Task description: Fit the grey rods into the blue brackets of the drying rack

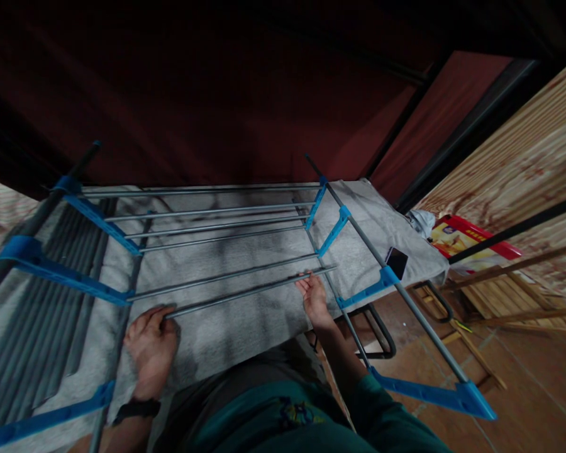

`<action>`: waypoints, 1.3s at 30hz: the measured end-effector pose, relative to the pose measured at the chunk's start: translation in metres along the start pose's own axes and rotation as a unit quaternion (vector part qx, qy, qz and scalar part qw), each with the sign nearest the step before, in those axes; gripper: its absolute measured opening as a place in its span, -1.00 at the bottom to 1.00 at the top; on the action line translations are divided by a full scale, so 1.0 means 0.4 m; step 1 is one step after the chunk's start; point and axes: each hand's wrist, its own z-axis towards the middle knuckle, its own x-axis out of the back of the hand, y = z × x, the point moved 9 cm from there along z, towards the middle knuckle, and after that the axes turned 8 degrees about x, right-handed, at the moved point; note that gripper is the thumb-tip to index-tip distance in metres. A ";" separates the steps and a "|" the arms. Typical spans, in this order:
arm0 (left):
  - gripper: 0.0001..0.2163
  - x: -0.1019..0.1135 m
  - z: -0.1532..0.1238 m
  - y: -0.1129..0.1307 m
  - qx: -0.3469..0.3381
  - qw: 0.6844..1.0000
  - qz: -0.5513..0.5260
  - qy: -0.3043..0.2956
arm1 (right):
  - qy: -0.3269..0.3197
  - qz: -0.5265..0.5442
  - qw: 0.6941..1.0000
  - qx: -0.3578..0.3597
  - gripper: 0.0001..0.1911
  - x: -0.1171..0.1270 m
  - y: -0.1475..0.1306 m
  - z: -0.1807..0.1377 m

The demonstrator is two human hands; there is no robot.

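A half-built rack of grey metal rods and blue plastic brackets (332, 231) lies on a cot covered with grey cloth (245, 327). My left hand (151, 343) and my right hand (314, 296) are each closed on one end of the nearest loose metal rod (245, 292). The rod runs between them, roughly parallel to the fitted rods (217, 226) behind it. On the left, a blue side bracket (59, 274) sits close to the rod's left end.
A pile of spare grey rods (38, 327) lies on the cloth at the left. A dark phone (396, 261) rests near the cot's right edge. A red box (471, 242) and wooden slats (509, 296) sit on the tiled floor at the right.
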 end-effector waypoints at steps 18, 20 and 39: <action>-0.72 0.021 -0.003 -0.029 0.063 0.997 -0.018 0.031 | -0.090 -0.035 0.993 0.064 -0.71 -0.151 -0.146 -0.021; -0.71 0.024 -0.002 -0.032 0.068 0.997 -0.025 0.031 | -0.098 -0.043 0.992 0.068 -0.71 -0.174 -0.163 -0.023; -0.68 0.012 0.000 -0.057 0.038 0.992 -0.102 0.061 | -0.159 -0.068 0.977 0.125 -0.62 -0.344 -0.299 -0.031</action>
